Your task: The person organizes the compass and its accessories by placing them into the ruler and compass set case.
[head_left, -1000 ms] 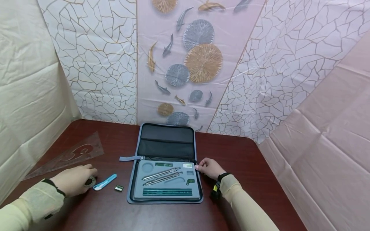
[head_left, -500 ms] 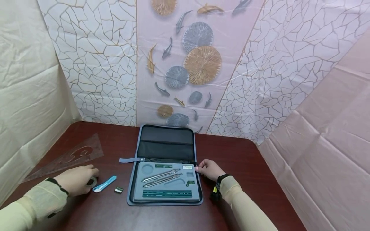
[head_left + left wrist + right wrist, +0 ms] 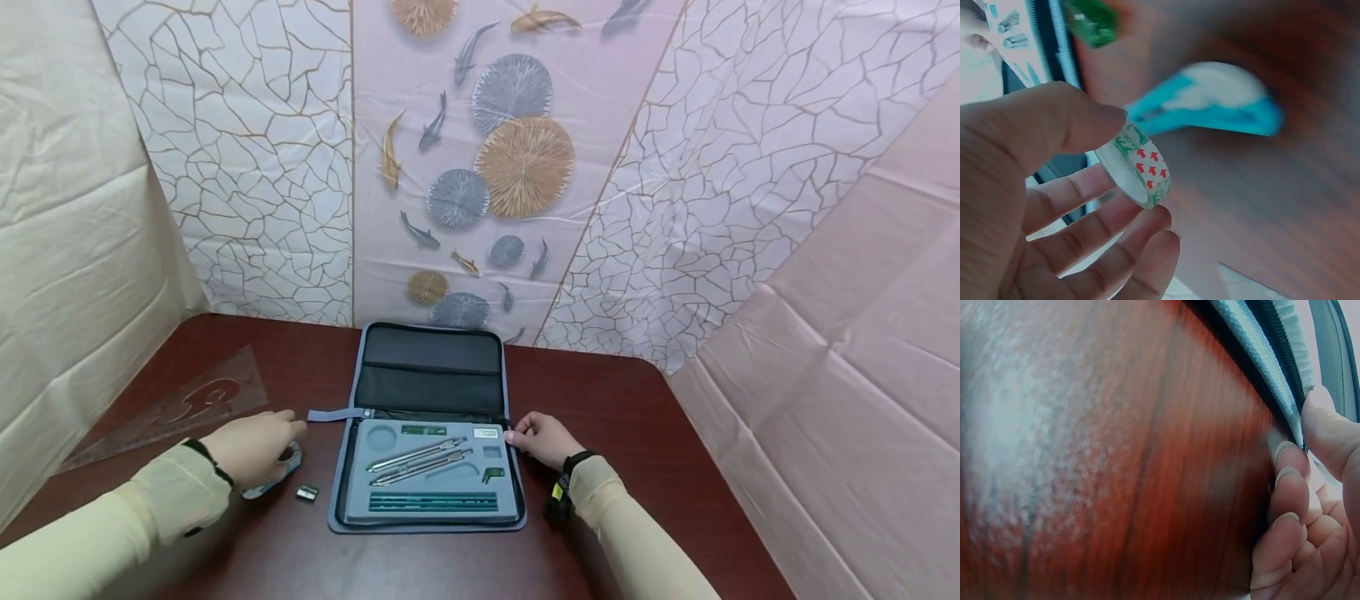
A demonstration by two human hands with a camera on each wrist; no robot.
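Observation:
Between thumb and fingers my left hand pinches a small roll of tape, printed with red arrows and green marks. The hand is over a blue and white utility knife, which it partly covers in the head view. On the table lies an open zip case with a grey tray holding two silver compasses, green pencils and a white eraser. My right hand grips the case's right edge, thumb above and curled fingers below, as the right wrist view shows.
A small green sharpener lies left of the case. Farther left is a clear set square. A strap sticks out from the case's left side. A black and yellow object sits under the right wrist. Patterned cloth hangs behind the table.
My left hand has moved right with the tape roll, from beside the utility knife to over it. The right hand keeps its place at the case's edge.

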